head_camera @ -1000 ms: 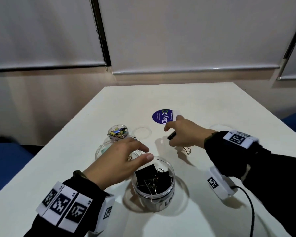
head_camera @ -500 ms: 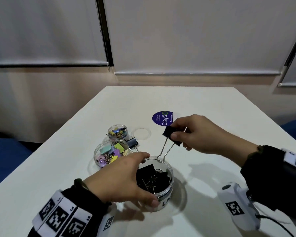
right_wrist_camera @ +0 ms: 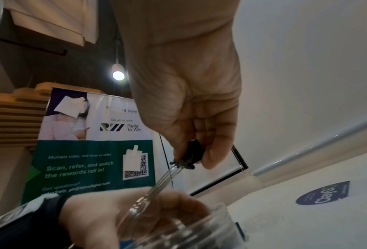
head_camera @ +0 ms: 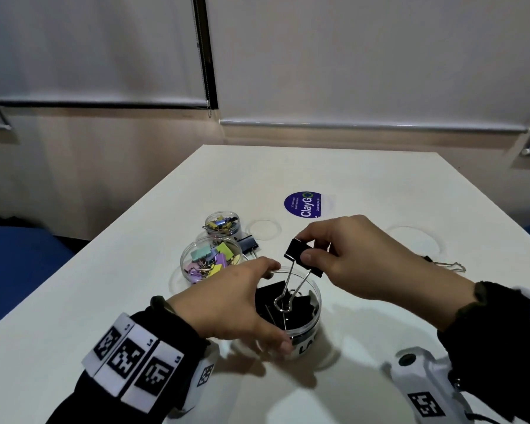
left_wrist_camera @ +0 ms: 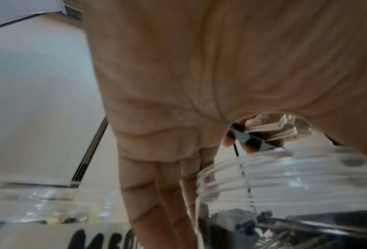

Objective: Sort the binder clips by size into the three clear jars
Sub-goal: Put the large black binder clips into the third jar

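My right hand [head_camera: 334,252] pinches a large black binder clip [head_camera: 299,257] by its body, its wire handles hanging down into the mouth of the large clear jar [head_camera: 314,316]. That jar holds several black clips. My left hand [head_camera: 239,304] grips the jar's near-left side, thumb on the front wall. In the right wrist view the clip [right_wrist_camera: 192,154] hangs from my fingers above the jar [right_wrist_camera: 191,230]. The left wrist view shows my palm against the jar [left_wrist_camera: 263,182]. A medium jar [head_camera: 210,260] holds pastel clips; a small jar [head_camera: 222,223] holds tiny ones.
A dark clip [head_camera: 248,243] lies on the white table [head_camera: 364,179] between the two smaller jars. Another black clip [head_camera: 444,264] lies at the right. Two clear lids [head_camera: 263,229] [head_camera: 415,240] and a round blue sticker [head_camera: 305,204] sit farther back.
My right hand picked the black clip off the table and carried it toward me over the large jar. My left hand moved from above the jar down round its side.
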The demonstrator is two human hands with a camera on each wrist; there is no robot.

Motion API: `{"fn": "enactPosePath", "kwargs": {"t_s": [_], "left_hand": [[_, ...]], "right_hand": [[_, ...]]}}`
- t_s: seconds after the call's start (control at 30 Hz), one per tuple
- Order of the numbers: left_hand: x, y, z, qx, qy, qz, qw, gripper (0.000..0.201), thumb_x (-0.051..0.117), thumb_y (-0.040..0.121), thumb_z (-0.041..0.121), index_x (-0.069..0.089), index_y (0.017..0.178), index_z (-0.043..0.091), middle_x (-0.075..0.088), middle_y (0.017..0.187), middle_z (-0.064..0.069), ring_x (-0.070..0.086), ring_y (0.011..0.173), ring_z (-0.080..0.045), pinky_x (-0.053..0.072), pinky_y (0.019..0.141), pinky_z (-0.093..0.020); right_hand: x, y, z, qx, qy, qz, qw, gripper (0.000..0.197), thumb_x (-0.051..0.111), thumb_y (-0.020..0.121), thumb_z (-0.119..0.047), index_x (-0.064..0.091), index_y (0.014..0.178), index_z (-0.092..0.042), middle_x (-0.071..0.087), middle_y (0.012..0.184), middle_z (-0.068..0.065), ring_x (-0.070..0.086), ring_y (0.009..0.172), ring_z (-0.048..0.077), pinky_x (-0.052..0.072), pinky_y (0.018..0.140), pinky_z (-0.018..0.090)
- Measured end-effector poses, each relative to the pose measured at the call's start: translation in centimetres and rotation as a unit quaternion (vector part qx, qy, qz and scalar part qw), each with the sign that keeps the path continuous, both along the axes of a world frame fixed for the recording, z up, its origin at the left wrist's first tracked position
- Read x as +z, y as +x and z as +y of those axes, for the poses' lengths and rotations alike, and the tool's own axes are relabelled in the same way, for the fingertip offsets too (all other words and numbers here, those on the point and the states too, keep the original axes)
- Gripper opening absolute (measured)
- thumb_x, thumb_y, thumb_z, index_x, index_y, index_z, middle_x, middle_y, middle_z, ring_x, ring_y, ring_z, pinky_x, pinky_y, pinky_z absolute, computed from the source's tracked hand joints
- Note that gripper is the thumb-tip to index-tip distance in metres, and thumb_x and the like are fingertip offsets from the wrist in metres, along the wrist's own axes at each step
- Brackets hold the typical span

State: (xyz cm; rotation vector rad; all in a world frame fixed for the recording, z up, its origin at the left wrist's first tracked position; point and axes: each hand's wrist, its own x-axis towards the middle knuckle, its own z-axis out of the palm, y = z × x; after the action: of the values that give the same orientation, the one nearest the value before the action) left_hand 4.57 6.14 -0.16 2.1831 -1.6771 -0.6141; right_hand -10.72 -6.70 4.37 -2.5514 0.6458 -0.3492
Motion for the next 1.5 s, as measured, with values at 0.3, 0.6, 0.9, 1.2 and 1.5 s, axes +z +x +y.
{"fn": "enactPosePath", "kwargs": {"t_s": [0.3, 0.6, 0.9, 1.2, 1.5], "left_hand": [[-0.6, 0.4, -0.2, -0.003, -0.014, 0.016, 1.000, 0.104, 0.087, 0.044, 0.059, 0.038, 0.133, 0.038, 0.051, 0.127, 0.023, 0.052, 0.111, 0.002, 0.045, 0.094, -0.021], [-0.7, 0.2, -0.2, -0.021, -0.023, 0.058, 0.998, 0.088, 0.087, 0.050, 0.051, 0.043, 0.125, 0.038, 0.060, 0.113, 0.022, 0.059, 0.098, 0.007, 0.051, 0.088, -0.027], [-0.9, 0.4, -0.1, -0.015, -0.009, 0.045, 0.999, 0.105, 0.079, 0.044, 0.064, 0.035, 0.135, 0.039, 0.058, 0.120, 0.020, 0.058, 0.104, 0.003, 0.050, 0.091, -0.027], [-0.8, 0.5, -0.2, -0.014, 0.000, 0.054, 0.998, 0.105, 0.084, 0.043, 0.060, 0.035, 0.133, 0.041, 0.055, 0.123, 0.023, 0.060, 0.102, 0.003, 0.050, 0.090, -0.026], [-0.7, 0.4, -0.1, -0.013, -0.014, 0.052, 0.998, 0.088, 0.083, 0.044, 0.060, 0.042, 0.121, 0.046, 0.061, 0.110, 0.023, 0.060, 0.096, 0.006, 0.052, 0.086, -0.029]], "right_hand": [[-1.5, 0.1, 2.3, 0.038, -0.099, 0.052, 0.993, 0.033, 0.053, 0.091, -0.035, 0.048, 0.122, -0.042, 0.067, 0.095, -0.006, 0.058, 0.092, 0.019, 0.047, 0.073, 0.031], [-2.9, 0.5, 2.1, 0.066, -0.140, 0.101, 0.983, 0.038, 0.053, 0.090, -0.022, 0.052, 0.127, -0.031, 0.044, 0.116, -0.001, 0.058, 0.093, 0.026, 0.049, 0.078, 0.038], [-3.3, -0.8, 1.1, 0.058, -0.010, 0.020, 0.998, 0.021, 0.070, 0.082, -0.032, 0.064, 0.102, -0.032, 0.061, 0.084, -0.010, 0.048, 0.062, -0.002, 0.040, 0.062, 0.020], [-2.4, -1.7, 0.2, 0.087, 0.002, 0.010, 0.996, 0.032, 0.070, 0.082, -0.034, 0.061, 0.113, -0.037, 0.056, 0.093, -0.014, 0.054, 0.073, 0.004, 0.046, 0.070, 0.025], [-1.6, -0.4, -0.4, 0.142, 0.023, 0.148, 0.978, 0.049, 0.076, 0.077, -0.033, 0.055, 0.121, -0.042, 0.060, 0.108, -0.017, 0.049, 0.079, -0.004, 0.040, 0.070, 0.018]]}}
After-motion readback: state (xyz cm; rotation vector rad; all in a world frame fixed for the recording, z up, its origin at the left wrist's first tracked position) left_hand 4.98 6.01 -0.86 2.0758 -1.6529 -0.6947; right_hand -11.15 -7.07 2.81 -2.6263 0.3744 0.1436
